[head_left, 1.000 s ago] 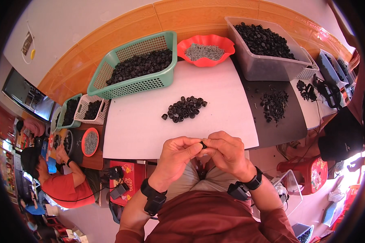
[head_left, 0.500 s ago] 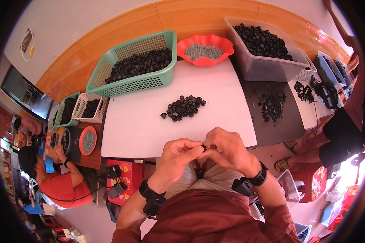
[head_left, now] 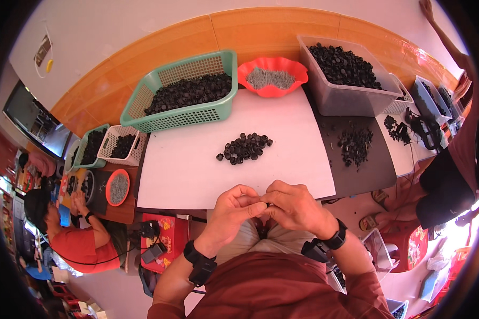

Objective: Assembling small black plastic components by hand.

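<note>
Just past the near edge of the white work surface [head_left: 197,183], my left hand [head_left: 234,212] and my right hand [head_left: 298,207] meet fingertip to fingertip. Both are closed in a pinch on a small black part [head_left: 268,204], mostly covered by the fingers. Its exact kind does not show. Beyond the hands lies a loose pile of small black caps [head_left: 244,148]. Farther back, a green basket [head_left: 181,118] holds many similar black pieces. A red wavy-rimmed bowl [head_left: 273,91] beside it contains thin grey metal pins or screws.
At the back right stands a clear plastic bin [head_left: 346,101] of black parts. Small black pieces [head_left: 355,145] lie on a dark mat [head_left: 364,178]. On the left, a co-worker in red [head_left: 93,245] handles parts near an orange-rimmed bowl [head_left: 117,187]. Another person [head_left: 442,181] stands at right.
My hands have drawn closer together and lower, fingers closing further over the small part. The view has shifted slightly, so the table things appear lower.
</note>
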Motion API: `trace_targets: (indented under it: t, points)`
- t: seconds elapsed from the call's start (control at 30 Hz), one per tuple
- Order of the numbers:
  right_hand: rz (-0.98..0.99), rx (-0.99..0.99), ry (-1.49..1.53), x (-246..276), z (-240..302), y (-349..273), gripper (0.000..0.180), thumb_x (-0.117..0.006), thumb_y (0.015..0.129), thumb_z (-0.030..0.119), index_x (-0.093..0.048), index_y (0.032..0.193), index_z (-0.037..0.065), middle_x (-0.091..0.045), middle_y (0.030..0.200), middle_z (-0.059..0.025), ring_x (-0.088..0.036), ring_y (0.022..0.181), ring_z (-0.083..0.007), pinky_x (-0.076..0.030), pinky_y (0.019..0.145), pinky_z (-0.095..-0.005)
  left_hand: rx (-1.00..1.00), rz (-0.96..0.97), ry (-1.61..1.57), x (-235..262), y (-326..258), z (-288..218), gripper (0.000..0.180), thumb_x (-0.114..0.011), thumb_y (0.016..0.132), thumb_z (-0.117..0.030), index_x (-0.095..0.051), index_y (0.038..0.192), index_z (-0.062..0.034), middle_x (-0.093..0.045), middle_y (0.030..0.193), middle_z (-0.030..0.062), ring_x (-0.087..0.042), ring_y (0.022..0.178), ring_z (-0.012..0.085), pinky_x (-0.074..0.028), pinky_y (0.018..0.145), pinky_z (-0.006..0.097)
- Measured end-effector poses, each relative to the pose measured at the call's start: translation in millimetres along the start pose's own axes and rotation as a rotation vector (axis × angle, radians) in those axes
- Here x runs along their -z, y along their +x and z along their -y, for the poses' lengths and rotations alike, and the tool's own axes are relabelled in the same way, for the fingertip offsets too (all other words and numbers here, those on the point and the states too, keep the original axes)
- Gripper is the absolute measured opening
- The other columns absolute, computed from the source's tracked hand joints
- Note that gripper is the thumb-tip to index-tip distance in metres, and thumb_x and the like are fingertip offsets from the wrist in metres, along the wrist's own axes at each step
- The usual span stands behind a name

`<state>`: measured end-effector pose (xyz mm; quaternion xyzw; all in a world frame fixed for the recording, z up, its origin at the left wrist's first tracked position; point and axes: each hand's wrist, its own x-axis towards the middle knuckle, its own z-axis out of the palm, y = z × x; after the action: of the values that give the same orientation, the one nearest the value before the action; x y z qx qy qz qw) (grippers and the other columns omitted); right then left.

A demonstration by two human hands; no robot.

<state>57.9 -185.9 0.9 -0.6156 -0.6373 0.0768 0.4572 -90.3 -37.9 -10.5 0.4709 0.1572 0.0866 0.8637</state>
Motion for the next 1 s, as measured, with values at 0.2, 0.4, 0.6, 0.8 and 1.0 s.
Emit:
trace_targets:
  t: [0.2, 0.4, 0.6, 0.8, 1.0]
  points:
    - [-0.053, 0.031, -0.064, -2.8, 5.2, 1.3, 0.019, -0.078, 0.083, 0.01, -0.071, 0.1, 0.006, -0.064, 0.089, -0.0071, -0.065, 0.062, -0.0238, -0.054, 0.057, -0.0329, -0.021, 0.007, 0.067, 3.7, -2.5, -2.7, 0.021, -0.075, 0.093, -0.006, -0.059, 0.106, -0.0026, -0.071, 0.097, 0.0074, -0.067, 0.087, 0.012, -0.055, 0.076, 0.027]
    - [-0.041, 0.044, -0.109, -7.9, 3.8, -1.3, 0.018, -0.077, 0.083, 0.01, -0.069, 0.099, 0.006, -0.064, 0.09, -0.0092, -0.066, 0.066, -0.029, -0.054, 0.059, -0.036, -0.06, 0.011, 0.202, 6.4, -5.0, -3.8, 0.018, -0.073, 0.094, -0.004, -0.06, 0.107, -0.0034, -0.072, 0.099, 0.0076, -0.069, 0.089, 0.0125, -0.055, 0.08, 0.026]
    - [0.01, -0.033, -0.112, -5.4, 9.3, -2.6, 0.024, -0.075, 0.086, 0.018, -0.066, 0.106, 0.007, -0.062, 0.095, -0.0095, -0.066, 0.072, -0.0319, -0.054, 0.062, -0.0398, -0.083, 0.032, 0.179, 6.7, -3.5, -2.8, 0.018, -0.073, 0.094, -0.006, -0.06, 0.107, -0.0031, -0.072, 0.099, 0.0064, -0.067, 0.088, 0.0106, -0.055, 0.081, 0.026]
    - [-0.047, -0.088, -0.043, -3.3, 3.0, 7.0, 0.035, -0.084, 0.082, 0.017, -0.07, 0.111, 0.005, -0.064, 0.098, -0.0083, -0.061, 0.065, -0.0196, -0.051, 0.058, -0.0313, -0.214, -0.063, 0.352, 17.2, 6.2, -3.9, 0.017, -0.074, 0.094, -0.005, -0.062, 0.106, -0.0008, -0.072, 0.1, 0.007, -0.067, 0.089, 0.0102, -0.056, 0.08, 0.026]
    - [-0.113, -0.428, 0.434, -2.2, -33.8, 1.3, 0.031, -0.085, 0.084, 0.009, -0.071, 0.111, 0.002, -0.061, 0.095, 0.0009, -0.05, 0.066, -0.0036, -0.043, 0.058, -0.02, -0.3, -0.202, 0.602, 24.6, 9.8, -19.9, 0.015, -0.074, 0.093, -0.006, -0.064, 0.104, 0.0011, -0.072, 0.099, 0.0068, -0.067, 0.087, 0.0096, -0.055, 0.079, 0.025]
